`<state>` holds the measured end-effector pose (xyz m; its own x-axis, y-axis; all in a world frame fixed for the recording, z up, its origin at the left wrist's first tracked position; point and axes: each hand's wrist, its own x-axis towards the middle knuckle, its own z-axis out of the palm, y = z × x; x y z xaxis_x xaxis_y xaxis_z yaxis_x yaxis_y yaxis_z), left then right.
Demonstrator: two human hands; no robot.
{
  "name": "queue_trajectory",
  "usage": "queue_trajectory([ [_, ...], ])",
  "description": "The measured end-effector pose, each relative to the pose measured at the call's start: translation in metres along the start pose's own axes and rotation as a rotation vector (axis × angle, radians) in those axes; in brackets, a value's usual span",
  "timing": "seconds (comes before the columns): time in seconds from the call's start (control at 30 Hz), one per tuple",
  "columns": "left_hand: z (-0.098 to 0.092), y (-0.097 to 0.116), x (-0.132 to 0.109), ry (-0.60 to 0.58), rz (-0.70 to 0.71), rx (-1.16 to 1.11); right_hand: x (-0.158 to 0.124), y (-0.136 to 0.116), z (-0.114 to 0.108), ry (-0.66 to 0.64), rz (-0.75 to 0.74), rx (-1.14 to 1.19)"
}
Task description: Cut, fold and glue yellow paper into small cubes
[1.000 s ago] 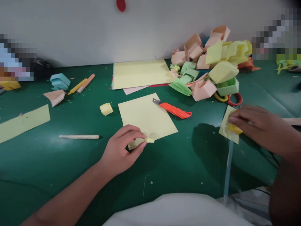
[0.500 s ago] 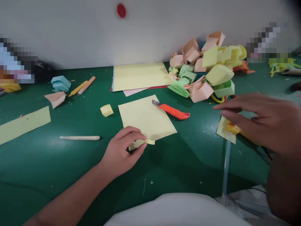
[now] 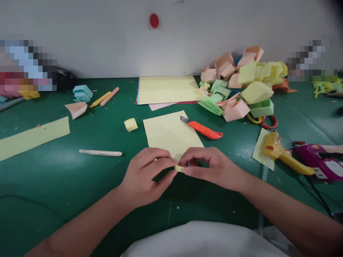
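A small folded piece of pale yellow paper (image 3: 180, 169) is pinched between my two hands, low in the middle of the view. My left hand (image 3: 150, 175) grips its left end with thumb and fingertips. On its right end the thumb and fingers of my right hand (image 3: 211, 167) are closed. Just beyond my hands lies a pale yellow paper sheet (image 3: 171, 130), its near edge partly hidden by them. An orange cutter knife (image 3: 205, 129) rests across the sheet's right edge. To the left is a small yellow folded paper shape (image 3: 130, 125).
A white pen (image 3: 100, 152) lies left of my hands. A yellow glue gun (image 3: 277, 148) rests on a paper piece at right, beside a purple tool (image 3: 321, 162). Folded paper boxes (image 3: 235, 85) are piled at back right, next to a stack of coloured paper (image 3: 168, 89).
My right hand has moved left from above the glue gun and now pinches the small yellow paper piece with my left hand. The view has shifted slightly left.
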<state>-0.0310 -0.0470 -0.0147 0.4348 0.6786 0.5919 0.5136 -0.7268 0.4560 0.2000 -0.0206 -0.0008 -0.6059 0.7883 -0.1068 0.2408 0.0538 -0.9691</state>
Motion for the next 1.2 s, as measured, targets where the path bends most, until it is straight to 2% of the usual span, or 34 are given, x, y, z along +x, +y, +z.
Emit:
queue_trajectory([
  [0.17,0.002,0.000,-0.001,-0.020,0.033,0.034,0.001,0.008,0.005,-0.030,0.082,0.158],
  [0.33,-0.003,-0.006,0.002,-0.061,0.009,0.056,0.002,0.011,0.005,0.006,0.105,0.214],
  [0.43,-0.015,-0.032,0.006,-0.018,-0.097,0.245,0.000,0.012,-0.001,0.069,0.099,0.176],
  [0.47,-0.021,-0.044,0.007,0.039,-0.156,0.351,-0.001,0.013,-0.003,0.090,0.087,0.156],
  [0.57,-0.036,-0.081,0.009,0.079,-0.370,0.550,-0.004,0.014,-0.010,0.137,0.010,0.093],
  [0.67,-0.043,-0.103,0.007,-0.035,-0.561,0.594,-0.005,0.014,-0.014,0.190,-0.078,0.018],
  [0.73,-0.043,-0.108,0.006,-0.118,-0.596,0.604,-0.006,0.011,-0.015,0.242,-0.127,-0.049],
  [0.8,-0.042,-0.109,0.006,-0.150,-0.575,0.606,-0.006,0.008,-0.016,0.306,-0.183,-0.139],
  [1.0,-0.041,-0.101,0.012,-0.117,-0.540,0.494,-0.010,0.008,-0.018,0.429,-0.391,-0.468],
  [1.1,-0.033,-0.081,0.016,-0.141,-0.526,0.449,-0.011,0.014,-0.018,0.480,-0.478,-0.609],
  [1.2,-0.017,-0.051,0.016,-0.180,-0.459,0.367,-0.011,0.017,-0.018,0.529,-0.538,-0.714],
])
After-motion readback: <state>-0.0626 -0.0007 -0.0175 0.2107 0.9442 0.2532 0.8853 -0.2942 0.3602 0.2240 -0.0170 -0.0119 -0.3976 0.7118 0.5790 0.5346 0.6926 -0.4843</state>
